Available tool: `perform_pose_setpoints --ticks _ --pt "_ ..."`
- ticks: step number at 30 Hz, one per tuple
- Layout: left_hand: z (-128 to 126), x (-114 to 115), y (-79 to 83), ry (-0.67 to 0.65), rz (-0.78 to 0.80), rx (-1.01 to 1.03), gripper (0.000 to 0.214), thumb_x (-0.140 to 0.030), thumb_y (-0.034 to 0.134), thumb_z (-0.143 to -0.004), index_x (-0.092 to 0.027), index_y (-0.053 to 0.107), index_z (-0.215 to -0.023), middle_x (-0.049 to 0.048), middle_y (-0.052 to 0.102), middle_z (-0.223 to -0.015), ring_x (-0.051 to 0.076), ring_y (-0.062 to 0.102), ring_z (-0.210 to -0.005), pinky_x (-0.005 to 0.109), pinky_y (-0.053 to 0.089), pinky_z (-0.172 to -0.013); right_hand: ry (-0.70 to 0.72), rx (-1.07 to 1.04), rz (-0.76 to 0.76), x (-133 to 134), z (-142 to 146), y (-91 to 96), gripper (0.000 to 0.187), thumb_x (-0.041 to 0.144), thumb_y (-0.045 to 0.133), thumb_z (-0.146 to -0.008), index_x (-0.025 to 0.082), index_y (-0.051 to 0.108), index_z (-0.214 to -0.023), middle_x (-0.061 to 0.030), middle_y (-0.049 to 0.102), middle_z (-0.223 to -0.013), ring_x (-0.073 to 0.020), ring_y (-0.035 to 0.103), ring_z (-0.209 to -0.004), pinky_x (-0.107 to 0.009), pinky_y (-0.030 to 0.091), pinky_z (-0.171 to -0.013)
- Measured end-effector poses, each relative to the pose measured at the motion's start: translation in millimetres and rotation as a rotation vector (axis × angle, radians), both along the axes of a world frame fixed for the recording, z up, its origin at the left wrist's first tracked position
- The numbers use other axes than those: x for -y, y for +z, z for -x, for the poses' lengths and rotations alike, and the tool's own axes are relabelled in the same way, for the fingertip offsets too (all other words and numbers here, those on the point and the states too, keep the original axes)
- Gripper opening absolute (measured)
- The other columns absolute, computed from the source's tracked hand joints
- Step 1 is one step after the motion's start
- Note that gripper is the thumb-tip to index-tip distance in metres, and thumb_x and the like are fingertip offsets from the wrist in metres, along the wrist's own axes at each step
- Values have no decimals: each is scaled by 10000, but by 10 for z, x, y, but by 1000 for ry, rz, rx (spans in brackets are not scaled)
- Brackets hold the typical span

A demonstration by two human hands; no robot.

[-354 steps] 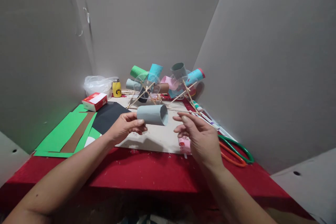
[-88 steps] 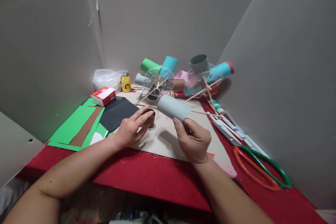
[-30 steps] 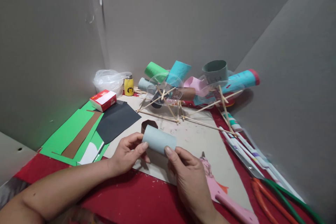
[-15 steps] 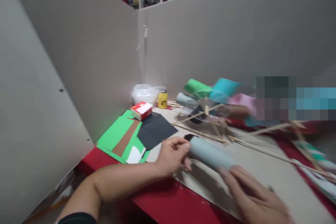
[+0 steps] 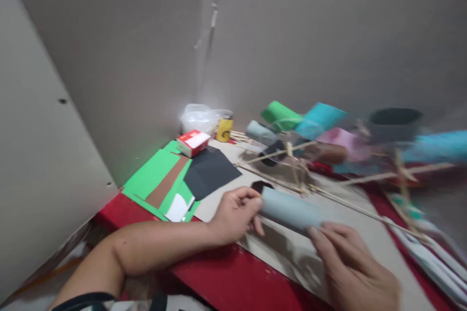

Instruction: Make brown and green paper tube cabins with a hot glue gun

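A pale blue-grey tube (image 5: 290, 209), seemingly a rolled sheet, is held slanting between my two hands over a beige board (image 5: 219, 206). My left hand (image 5: 235, 216) is closed, thumb and fingers pinching the tube's left end. At its right end, my right hand (image 5: 355, 265) grips the tube between thumb and fingers. Just behind the left end shows a dark round thing (image 5: 261, 186), too blurred to name. Beyond the tube stands a frame of thin wooden sticks (image 5: 270, 175).
Green sheets (image 5: 146, 175), a dark grey sheet (image 5: 211, 172) and a red-white box (image 5: 193, 143) lie left. Behind are a plastic bag (image 5: 199, 119) and a yellow can (image 5: 224, 126). Coloured rolls, including a green roll (image 5: 280, 115), stand back right. Red cloth (image 5: 233, 272) edges the table.
The view has tilted down and shifted slightly, so the shelf has mostly left the picture. Both hands still hold the tube, with little visible change in grip.
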State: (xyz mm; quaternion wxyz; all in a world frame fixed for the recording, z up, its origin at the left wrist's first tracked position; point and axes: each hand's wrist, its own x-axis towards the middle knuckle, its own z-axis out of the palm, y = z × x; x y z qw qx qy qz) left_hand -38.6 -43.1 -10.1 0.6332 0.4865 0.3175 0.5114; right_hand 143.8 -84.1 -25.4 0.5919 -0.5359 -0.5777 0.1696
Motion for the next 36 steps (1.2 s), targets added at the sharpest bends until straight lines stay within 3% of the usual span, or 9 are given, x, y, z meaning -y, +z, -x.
perform_pose_setpoints --ticks 4,6,9,11,13,18,24,36 --pt "-21 12 38 -27 -15 -69 379 -521 618 -797 -148 560 -827 -30 574 -418 90 528 -360 160 383 -420 73 -37 101 19 83 222 259 415 678 -759 181 662 -649 -36 608 -763 -158 551 -630 -229 435 -505" --pt "-42 24 47 -21 -10 -80 372 -494 645 -788 -130 603 -850 -21 587 -441 100 553 -379 171 406 -430 72 -60 171 43 118 288 340 433 673 -752 186 588 -535 -12 550 -611 -158 516 -583 -233 411 -490" --pt "-62 37 55 82 -24 -92 352 -416 704 -761 -114 674 -941 5 650 -577 104 594 -430 186 441 -447 43 -96 258 104 127 309 459 475 656 -753 193 471 -442 31 403 -465 -121 396 -486 -223 341 -443" --pt "-69 45 58 174 -51 -109 317 -368 719 -756 -123 705 -956 30 695 -695 98 612 -458 185 449 -454 17 -119 277 135 119 291 463 482 647 -760 187 472 -449 35 392 -466 -110 362 -484 -217 317 -436" --pt "-78 62 60 231 -87 -134 272 -346 711 -766 -127 730 -926 39 710 -713 96 616 -463 183 448 -454 -5 -134 274 149 117 269 437 472 643 -769 176 515 -474 30 421 -486 -111 376 -503 -214 322 -447" --pt "-106 124 69 230 -112 -218 283 -344 676 -797 -129 745 -967 9 654 -510 111 603 -449 187 446 -454 -35 -154 200 126 150 236 372 428 657 -772 153 603 -528 20 479 -521 -114 415 -524 -216 344 -468" --pt "-106 132 67 261 -86 -223 257 -353 684 -794 -137 750 -916 -2 642 -496 92 574 -444 181 439 -466 4 -85 105 132 188 216 317 372 652 -796 148 661 -571 -4 577 -564 -126 481 -530 -228 394 -497" --pt "-115 170 58 201 -90 -250 280 -415 609 -852 -138 653 -854 -48 544 -432 62 465 -394 160 357 -449 24 -54 72 168 189 219 247 337 655 -794 161 711 -630 -11 645 -596 -159 579 -570 -237 460 -538"
